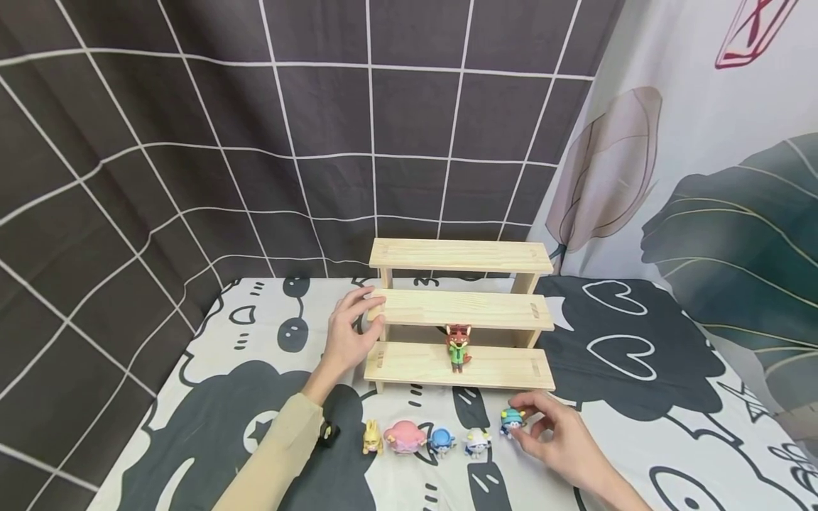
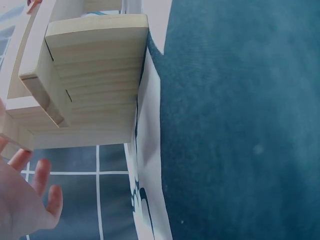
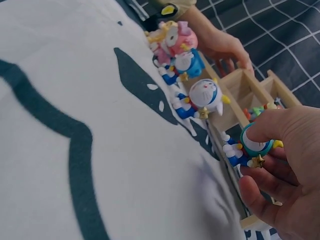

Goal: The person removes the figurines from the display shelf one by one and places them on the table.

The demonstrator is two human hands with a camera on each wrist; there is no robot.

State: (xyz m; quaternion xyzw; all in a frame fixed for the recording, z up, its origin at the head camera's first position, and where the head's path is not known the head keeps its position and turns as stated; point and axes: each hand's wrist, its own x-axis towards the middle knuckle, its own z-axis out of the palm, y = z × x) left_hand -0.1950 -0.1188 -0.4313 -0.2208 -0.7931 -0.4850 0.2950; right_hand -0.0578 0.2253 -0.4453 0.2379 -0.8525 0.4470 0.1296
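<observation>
My right hand point(image 1: 562, 438) pinches a small Doraemon-like figurine point(image 1: 510, 419) with a teal hood, at the right end of a row of figurines. In the right wrist view its white face, blue body and gold star point(image 3: 258, 161) show between thumb and fingers. My left hand point(image 1: 347, 335) holds the left end of the middle board of a three-tier wooden shelf point(image 1: 460, 309), thumb below and fingertips on top. The left wrist view shows its other fingers point(image 2: 42, 175) spread beside the shelf. A fox figurine point(image 1: 457, 353) in green stands on the lowest board.
Left of the held figurine stand a white figurine point(image 1: 476, 443), a blue one point(image 1: 441, 441), a round pink one point(image 1: 405, 437) and a yellow rabbit-eared one point(image 1: 372, 437). A small black object point(image 1: 329, 433) lies by the left sleeve. A dark gridded curtain point(image 1: 319, 106) hangs behind.
</observation>
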